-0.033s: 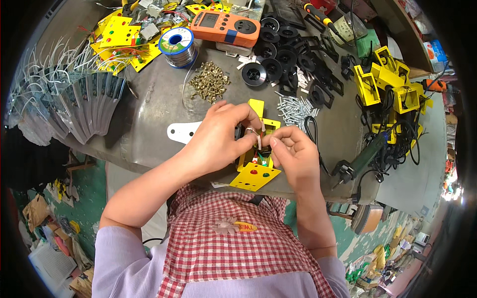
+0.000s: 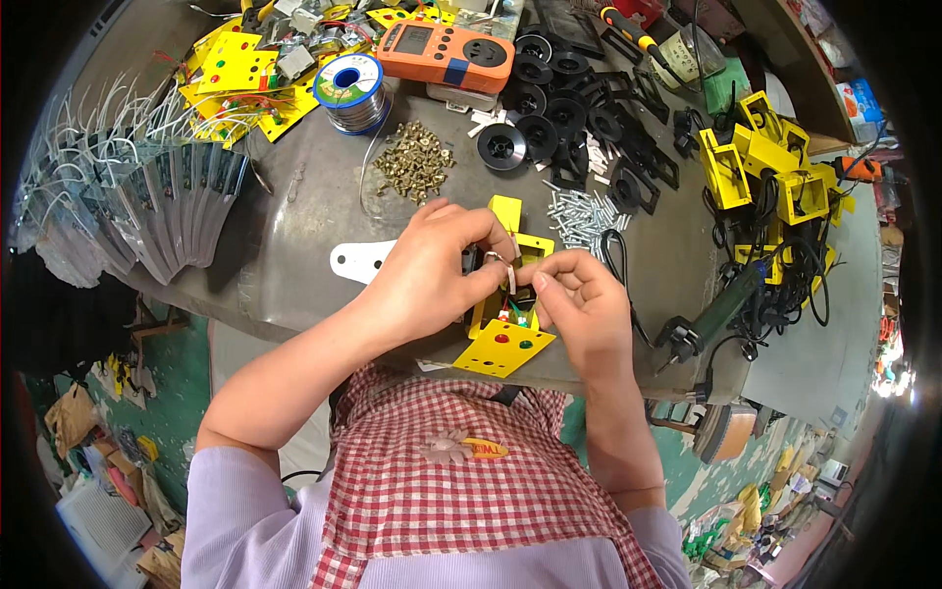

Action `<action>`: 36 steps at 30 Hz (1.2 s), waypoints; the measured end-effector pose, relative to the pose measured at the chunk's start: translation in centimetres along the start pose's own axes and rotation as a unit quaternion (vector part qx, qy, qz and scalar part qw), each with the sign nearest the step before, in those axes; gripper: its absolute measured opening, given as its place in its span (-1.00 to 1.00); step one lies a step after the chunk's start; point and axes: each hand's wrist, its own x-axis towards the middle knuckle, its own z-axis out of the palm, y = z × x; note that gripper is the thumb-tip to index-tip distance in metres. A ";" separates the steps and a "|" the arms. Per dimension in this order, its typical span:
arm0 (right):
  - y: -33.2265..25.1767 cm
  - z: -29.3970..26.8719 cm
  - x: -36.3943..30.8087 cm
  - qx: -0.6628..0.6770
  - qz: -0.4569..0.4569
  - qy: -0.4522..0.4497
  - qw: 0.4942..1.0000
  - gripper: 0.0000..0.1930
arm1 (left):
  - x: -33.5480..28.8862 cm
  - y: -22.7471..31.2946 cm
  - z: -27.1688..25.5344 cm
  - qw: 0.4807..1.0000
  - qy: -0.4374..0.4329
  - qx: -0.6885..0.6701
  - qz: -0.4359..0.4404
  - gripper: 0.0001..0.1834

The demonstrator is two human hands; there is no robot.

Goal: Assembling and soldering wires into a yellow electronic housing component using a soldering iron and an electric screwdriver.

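Observation:
Above an opened yellow metal box (image 2: 535, 245), both my hands work close together near the bench's front edge. My left hand (image 2: 432, 265) has thumb and forefinger closed on a thin white wire (image 2: 510, 279). Just right of it, my right hand (image 2: 587, 304) is pinched at the thumb and forefinger; whatever sits between those tips is too small to make out. The box's yellow front panel (image 2: 503, 351) is folded down toward me, with a red and a green lamp on it. Fingers hide much of the box's inside. A white plate with holes (image 2: 359, 262) lies beside my left wrist.
Brass screws (image 2: 412, 162) and silver screws (image 2: 584, 216) lie in heaps beyond my hands. Behind them stand a solder spool (image 2: 351, 93), an orange meter (image 2: 446, 57) and black round parts (image 2: 540, 135). Yellow frames (image 2: 726, 172) with black cords are at right, wired grey panels (image 2: 177, 201) at left.

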 end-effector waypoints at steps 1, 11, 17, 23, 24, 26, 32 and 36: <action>0.1 -0.1 0.0 0.028 0.003 -0.010 1.000 -0.88 | 0.0 0.0 0.0 1.000 0.000 0.001 0.000 -0.89; 0.4 0.5 0.7 0.022 -0.022 -0.003 1.000 -0.92 | -0.1 0.1 -0.1 0.999 0.004 0.030 -0.032 -0.91; 1.1 0.6 0.5 -0.021 -0.058 0.033 0.998 -0.91 | -0.4 0.1 -0.1 0.993 0.033 0.105 0.037 -0.90; 0.8 0.6 0.6 -0.093 -0.084 0.039 0.991 -0.88 | -0.4 0.6 -0.3 0.995 0.020 0.097 0.014 -0.89; 0.9 0.7 0.6 -0.081 -0.084 0.037 0.993 -0.87 | -0.4 0.6 -0.4 0.997 0.015 0.075 -0.008 -0.88; 1.4 0.4 0.8 -0.082 -0.090 0.036 0.992 -0.87 | -0.4 0.3 -0.3 0.997 0.016 0.073 -0.003 -0.88; 1.6 0.3 0.8 -0.110 -0.108 0.045 0.987 -0.86 | -0.3 0.0 -0.4 0.985 0.013 0.154 0.079 -0.84; 1.3 0.4 1.0 -0.158 -0.134 0.039 0.978 -0.84 | -0.2 -0.4 -0.2 0.985 0.021 0.148 0.082 -0.81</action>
